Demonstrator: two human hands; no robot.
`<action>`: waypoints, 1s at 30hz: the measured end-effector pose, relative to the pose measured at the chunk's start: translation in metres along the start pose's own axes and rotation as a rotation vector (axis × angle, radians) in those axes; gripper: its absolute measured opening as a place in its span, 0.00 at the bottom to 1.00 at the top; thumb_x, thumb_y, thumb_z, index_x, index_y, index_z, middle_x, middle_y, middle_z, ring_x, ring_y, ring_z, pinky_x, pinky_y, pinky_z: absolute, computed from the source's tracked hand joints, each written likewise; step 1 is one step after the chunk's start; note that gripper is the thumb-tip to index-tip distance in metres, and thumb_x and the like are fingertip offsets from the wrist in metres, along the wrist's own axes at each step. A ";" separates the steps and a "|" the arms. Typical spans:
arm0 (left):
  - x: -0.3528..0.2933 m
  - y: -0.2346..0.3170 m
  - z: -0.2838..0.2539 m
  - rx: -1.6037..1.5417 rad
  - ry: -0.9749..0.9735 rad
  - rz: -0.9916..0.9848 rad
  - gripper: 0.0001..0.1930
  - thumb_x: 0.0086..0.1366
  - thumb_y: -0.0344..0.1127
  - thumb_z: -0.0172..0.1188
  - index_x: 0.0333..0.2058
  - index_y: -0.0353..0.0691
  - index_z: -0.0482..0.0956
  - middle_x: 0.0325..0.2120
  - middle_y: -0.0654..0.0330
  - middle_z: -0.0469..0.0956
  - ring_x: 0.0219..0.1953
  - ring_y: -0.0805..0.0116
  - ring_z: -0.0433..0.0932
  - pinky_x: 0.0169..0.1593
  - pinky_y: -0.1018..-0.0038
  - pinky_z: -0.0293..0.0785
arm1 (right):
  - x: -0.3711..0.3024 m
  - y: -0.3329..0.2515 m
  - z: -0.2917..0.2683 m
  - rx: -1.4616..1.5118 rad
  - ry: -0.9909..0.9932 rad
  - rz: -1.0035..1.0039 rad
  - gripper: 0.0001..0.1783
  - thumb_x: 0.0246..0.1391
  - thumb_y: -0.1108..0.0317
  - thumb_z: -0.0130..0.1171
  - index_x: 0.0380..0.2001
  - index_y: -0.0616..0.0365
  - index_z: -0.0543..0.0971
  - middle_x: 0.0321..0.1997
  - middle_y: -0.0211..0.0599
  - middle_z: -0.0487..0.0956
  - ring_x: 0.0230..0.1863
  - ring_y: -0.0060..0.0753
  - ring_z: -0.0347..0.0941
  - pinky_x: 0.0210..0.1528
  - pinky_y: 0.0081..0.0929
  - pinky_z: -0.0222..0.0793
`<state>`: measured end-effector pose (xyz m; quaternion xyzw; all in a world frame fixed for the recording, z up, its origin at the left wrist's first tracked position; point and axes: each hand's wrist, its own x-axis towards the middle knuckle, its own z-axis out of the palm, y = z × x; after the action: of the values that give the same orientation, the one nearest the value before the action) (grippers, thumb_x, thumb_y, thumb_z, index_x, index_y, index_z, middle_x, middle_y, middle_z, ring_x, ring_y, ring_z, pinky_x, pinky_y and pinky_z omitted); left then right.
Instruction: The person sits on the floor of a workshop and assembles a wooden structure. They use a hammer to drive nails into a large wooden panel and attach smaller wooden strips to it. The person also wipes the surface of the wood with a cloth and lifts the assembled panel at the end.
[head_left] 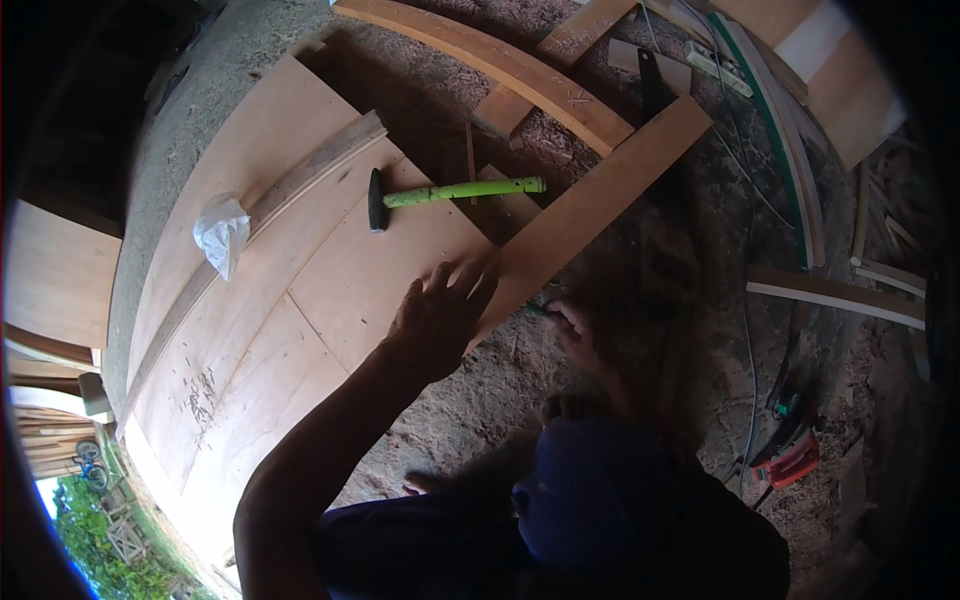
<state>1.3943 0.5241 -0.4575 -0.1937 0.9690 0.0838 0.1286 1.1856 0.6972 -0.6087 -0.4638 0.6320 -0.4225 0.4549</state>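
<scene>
My left hand (440,315) lies with fingers spread on a plywood sheet (340,300), its fingertips at the edge of a long wooden board (605,180). That board runs slantwise off the sheet's right corner. Just right of the board, my right hand (578,332) is closed on a thin green stick-like thing (537,310), whose tip meets the board's edge; its kind is too dark to make out. A hammer (460,190) with a lime-green handle rests on the sheet beyond my left hand, its handle overhanging the edge.
On the plywood lie a wooden strip (270,205), a clear plastic bag (222,235) and a scatter of nails (200,395). A curved beam (500,65) and a handsaw (652,85) are at the back. Cables and a red power tool (787,460) lie among shavings to the right.
</scene>
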 end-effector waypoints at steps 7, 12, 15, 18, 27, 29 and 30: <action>-0.001 0.000 0.003 0.030 0.030 0.014 0.39 0.59 0.41 0.69 0.66 0.37 0.62 0.61 0.47 0.64 0.61 0.46 0.67 0.56 0.58 0.77 | 0.013 -0.021 -0.032 -0.151 -0.187 0.094 0.08 0.65 0.70 0.58 0.45 0.60 0.76 0.34 0.29 0.76 0.35 0.20 0.71 0.40 0.27 0.69; 0.002 0.001 0.004 0.060 0.003 0.008 0.38 0.61 0.41 0.68 0.66 0.37 0.61 0.63 0.47 0.63 0.62 0.46 0.67 0.56 0.57 0.77 | 0.014 -0.006 -0.042 0.010 0.091 0.072 0.09 0.67 0.68 0.56 0.47 0.60 0.77 0.31 0.34 0.78 0.30 0.23 0.71 0.35 0.26 0.69; 0.000 0.003 0.001 0.041 -0.012 -0.002 0.39 0.62 0.42 0.68 0.67 0.37 0.60 0.64 0.47 0.62 0.62 0.46 0.67 0.56 0.56 0.77 | 0.009 -0.028 -0.051 0.432 0.371 0.300 0.13 0.68 0.66 0.55 0.50 0.62 0.75 0.32 0.33 0.78 0.31 0.21 0.71 0.35 0.24 0.69; -0.001 0.000 0.002 0.061 -0.024 -0.006 0.39 0.61 0.42 0.68 0.67 0.38 0.60 0.64 0.47 0.62 0.62 0.46 0.67 0.56 0.57 0.77 | -0.001 -0.050 -0.035 0.462 0.326 0.319 0.15 0.68 0.65 0.54 0.53 0.62 0.74 0.34 0.32 0.78 0.31 0.19 0.71 0.35 0.22 0.69; -0.001 0.003 0.003 0.036 0.011 -0.007 0.40 0.60 0.40 0.69 0.67 0.36 0.60 0.63 0.48 0.63 0.62 0.48 0.67 0.56 0.58 0.78 | 0.030 -0.041 -0.025 0.322 0.055 0.182 0.20 0.67 0.72 0.55 0.61 0.61 0.75 0.42 0.33 0.80 0.40 0.22 0.75 0.45 0.26 0.72; 0.001 0.006 0.001 0.040 0.001 -0.009 0.40 0.60 0.40 0.69 0.67 0.36 0.60 0.63 0.48 0.63 0.63 0.47 0.67 0.56 0.58 0.78 | 0.041 -0.025 -0.024 0.229 0.043 0.123 0.19 0.67 0.73 0.56 0.59 0.61 0.77 0.46 0.32 0.81 0.43 0.23 0.76 0.49 0.27 0.72; 0.001 0.006 0.002 0.037 -0.005 -0.010 0.40 0.60 0.40 0.69 0.67 0.36 0.60 0.63 0.48 0.63 0.63 0.47 0.67 0.56 0.58 0.78 | 0.045 -0.022 -0.023 0.274 0.043 0.097 0.18 0.67 0.73 0.56 0.58 0.61 0.79 0.47 0.33 0.81 0.45 0.23 0.76 0.51 0.27 0.71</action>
<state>1.3912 0.5296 -0.4586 -0.1961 0.9690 0.0658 0.1350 1.1605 0.6519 -0.5910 -0.3572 0.5998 -0.4921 0.5201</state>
